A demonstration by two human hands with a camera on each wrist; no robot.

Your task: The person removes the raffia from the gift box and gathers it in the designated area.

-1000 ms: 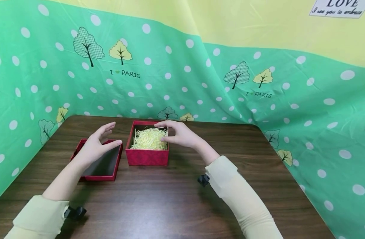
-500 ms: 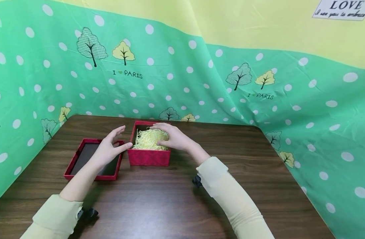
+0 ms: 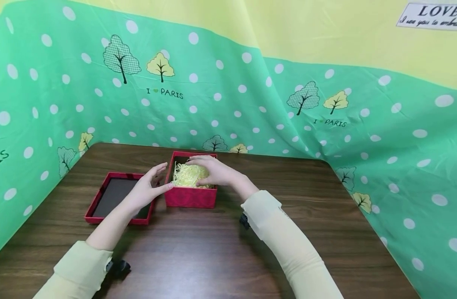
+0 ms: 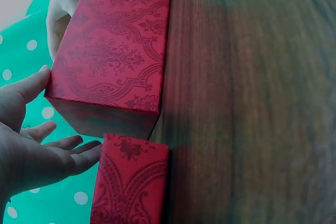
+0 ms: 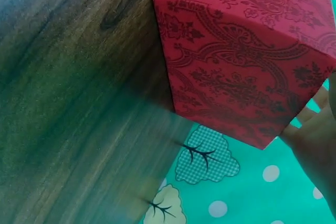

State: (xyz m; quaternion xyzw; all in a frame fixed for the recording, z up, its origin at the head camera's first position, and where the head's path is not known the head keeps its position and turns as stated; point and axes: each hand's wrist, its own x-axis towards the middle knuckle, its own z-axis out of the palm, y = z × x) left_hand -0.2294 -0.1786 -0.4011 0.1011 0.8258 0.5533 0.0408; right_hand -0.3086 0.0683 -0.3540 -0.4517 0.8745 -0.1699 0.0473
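A red patterned box (image 3: 191, 198) sits at the back of the table, its open top filled with pale yellow shredded paper (image 3: 185, 175). My right hand (image 3: 218, 172) reaches over the box's right side, fingers spread and bent over the shredded paper; a firm hold on it does not show. At the box's left front corner is my left hand (image 3: 144, 193), its thumb at the rim and its other fingers relaxed. Left of the box lies the red lid (image 3: 118, 191), dark inside facing up, partly hidden by my left forearm. The left wrist view shows the box's patterned front (image 4: 110, 51) beside the lid's edge (image 4: 131, 177).
The dark wooden table (image 3: 288, 224) extends to the right and in front of the box. Behind and along its sides hangs a green and yellow cloth (image 3: 228, 95) printed with dots and trees. Small black devices (image 3: 120, 269) are attached at the cuffs.
My left hand has moved right, from above the lid to the box's left corner. My right hand has shifted left, further over the shredded paper.
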